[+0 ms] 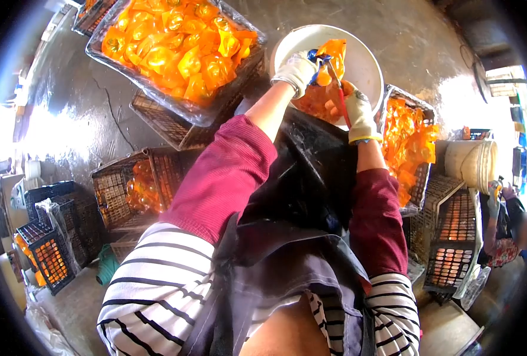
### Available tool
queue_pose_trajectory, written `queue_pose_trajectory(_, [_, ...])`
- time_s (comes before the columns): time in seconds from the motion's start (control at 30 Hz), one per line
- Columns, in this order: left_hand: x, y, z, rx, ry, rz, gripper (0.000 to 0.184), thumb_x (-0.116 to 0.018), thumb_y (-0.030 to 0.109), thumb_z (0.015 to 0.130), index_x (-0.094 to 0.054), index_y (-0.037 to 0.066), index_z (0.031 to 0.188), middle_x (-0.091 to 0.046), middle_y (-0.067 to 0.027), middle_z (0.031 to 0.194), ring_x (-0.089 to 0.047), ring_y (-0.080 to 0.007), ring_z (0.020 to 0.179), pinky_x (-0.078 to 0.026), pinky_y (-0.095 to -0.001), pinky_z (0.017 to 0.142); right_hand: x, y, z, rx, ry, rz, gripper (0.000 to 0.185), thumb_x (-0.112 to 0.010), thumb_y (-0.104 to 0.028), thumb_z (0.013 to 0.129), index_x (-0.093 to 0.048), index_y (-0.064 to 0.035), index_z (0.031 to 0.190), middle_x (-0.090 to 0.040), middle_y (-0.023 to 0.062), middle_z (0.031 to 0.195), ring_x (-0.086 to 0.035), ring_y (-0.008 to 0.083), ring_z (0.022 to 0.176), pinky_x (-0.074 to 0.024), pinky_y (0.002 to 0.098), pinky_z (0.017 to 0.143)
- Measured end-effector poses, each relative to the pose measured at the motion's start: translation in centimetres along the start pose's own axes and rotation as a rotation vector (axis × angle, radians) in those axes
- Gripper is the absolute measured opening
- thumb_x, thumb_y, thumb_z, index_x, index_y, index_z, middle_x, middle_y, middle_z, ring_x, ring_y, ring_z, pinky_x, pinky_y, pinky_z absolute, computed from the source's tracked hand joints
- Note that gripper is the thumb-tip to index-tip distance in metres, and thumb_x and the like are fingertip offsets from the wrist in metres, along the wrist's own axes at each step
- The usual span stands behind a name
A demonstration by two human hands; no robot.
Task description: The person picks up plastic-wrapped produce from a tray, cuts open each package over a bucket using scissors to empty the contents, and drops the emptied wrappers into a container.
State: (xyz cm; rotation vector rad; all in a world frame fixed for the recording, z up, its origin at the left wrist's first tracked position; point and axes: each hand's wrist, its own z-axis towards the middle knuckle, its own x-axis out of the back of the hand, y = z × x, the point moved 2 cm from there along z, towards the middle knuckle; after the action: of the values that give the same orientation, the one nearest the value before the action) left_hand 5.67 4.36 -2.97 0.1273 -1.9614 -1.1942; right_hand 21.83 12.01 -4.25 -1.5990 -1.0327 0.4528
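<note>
My left hand, in a white glove with blue fingertips, is closed on a glossy orange piece that has a rounded part and a thin flap. My right hand, gloved with bare-looking fingertips, is closed around a tool with a red handle; its narrow metal end meets the piece by my left fingers. Whether it is a knife or scissors, I cannot tell. Both hands are over a white bucket, with reddish-orange pieces inside it.
A plastic-lined crate heaped with orange pieces stands at upper left on another crate. Beside my right forearm is a second crate of orange pieces. More crates stand at both sides. Another person is at far right.
</note>
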Motion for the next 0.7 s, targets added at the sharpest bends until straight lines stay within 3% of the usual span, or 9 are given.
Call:
queue_pose_trajectory(0.07, [1.4,1.9,-1.8,-0.034,-0.06,0.081,0.043,-0.061,0.031,0.085,-0.054,0.005,0.12,-0.061,-0.015,0.108,-0.06,-0.0231,0.095,-0.048,-0.0326,0.082,0.0,0.4,-0.2,0.048,0.076,-0.047,0.027,-0.056,-0.025,0.088,-0.058,-0.0042,0.105,-0.062,0.0061,0.07,-0.059,0.0145,0.059,-0.0441,0.0244,0.045])
queue_pose_trajectory(0.17, [0.9,0.7,-1.4,-0.162,0.054,0.036,0.054,-0.063,0.04,0.081,-0.053,0.006,0.121,-0.059,-0.0152,0.114,-0.059,-0.0264,0.096,-0.046,-0.0342,0.087,1.2,3.0,1.4,0.427,0.401,-0.73,0.027,-0.056,-0.026,0.088,-0.058,-0.0047,0.104,-0.063,0.0069,0.071,-0.058,0.014,0.057,-0.0444,0.0242,0.046])
queue_pose_trajectory(0.2, [0.1,-0.5,-1.1,-0.454,0.402,0.103,0.05,-0.059,0.047,0.081,-0.057,0.014,0.119,-0.061,-0.0164,0.109,-0.056,-0.0282,0.106,-0.044,-0.0356,0.089,-0.1,-0.1,-1.1,0.046,0.233,-0.045,0.027,-0.053,-0.026,0.089,-0.058,-0.0038,0.105,-0.064,0.0102,0.075,-0.059,0.0159,0.058,-0.0462,0.0245,0.049])
queue_pose_trajectory(0.3, [5.6,0.2,-3.0,-0.166,0.057,-0.495,0.048,-0.066,0.034,0.08,-0.054,0.012,0.122,-0.061,-0.01,0.11,-0.058,-0.0225,0.096,-0.044,-0.0305,0.085,0.6,-0.8,-1.1,0.069,0.133,0.384,0.026,-0.049,-0.022,0.091,-0.057,-0.0022,0.106,-0.065,0.0131,0.076,-0.061,0.0175,0.056,-0.0477,0.0245,0.049])
queue_pose_trajectory(0.33, [8.4,2.0,-5.1,-0.012,0.19,-0.321,0.042,-0.069,0.03,0.078,-0.058,0.008,0.112,-0.064,-0.0089,0.097,-0.06,-0.0186,0.083,-0.048,-0.0297,0.072,0.7,-1.7,-2.0,0.135,0.143,0.456,0.026,-0.047,-0.022,0.092,-0.057,-0.0018,0.106,-0.065,0.0139,0.077,-0.061,0.0181,0.055,-0.048,0.0247,0.049])
queue_pose_trajectory(0.4, [10.4,0.4,-5.3,-0.132,0.523,-0.739,0.037,-0.071,0.031,0.076,-0.06,0.005,0.1,-0.065,-0.0082,0.078,-0.061,-0.0198,0.068,-0.047,-0.0315,0.059,1.6,-1.0,-1.4,0.201,0.254,0.544,0.029,-0.045,-0.024,0.093,-0.055,-0.0017,0.109,-0.066,0.0165,0.083,-0.06,0.0184,0.058,-0.0481,0.0236,0.052])
queue_pose_trajectory(0.5, [14.1,-8.1,-0.3,0.073,0.509,-0.44,0.046,-0.07,0.034,0.076,-0.056,0.003,0.108,-0.065,-0.0122,0.086,-0.062,-0.0215,0.076,-0.048,-0.0309,0.065,2.1,-3.2,-3.1,0.218,0.421,0.415,0.039,-0.045,-0.038,0.092,-0.055,-0.0043,0.108,-0.066,0.0159,0.09,-0.062,0.0202,0.067,-0.0496,0.0276,0.06])
queue_pose_trajectory(0.6, [15.2,-13.5,2.5,0.198,0.498,-0.084,0.053,-0.062,0.047,0.077,-0.056,0.008,0.113,-0.061,-0.0168,0.109,-0.059,-0.0297,0.101,-0.046,-0.0389,0.082,5.5,-0.8,-1.7,0.151,0.519,1.119,0.058,-0.046,-0.051,0.087,-0.049,-0.0027,0.118,-0.055,0.0153,0.121,-0.056,0.0285,0.104,-0.0465,0.0405,0.089])
queue_pose_trajectory(0.7, [14.4,-13.3,3.5,0.15,0.382,0.364,0.05,-0.059,0.05,0.077,-0.06,0.013,0.111,-0.061,-0.0112,0.113,-0.058,-0.0314,0.103,-0.046,-0.0405,0.085,7.2,2.3,-1.1,0.28,0.282,1.15,0.062,-0.047,-0.05,0.088,-0.045,0.0,0.124,-0.05,0.0147,0.127,-0.05,0.0298,0.114,-0.0427,0.0442,0.095])
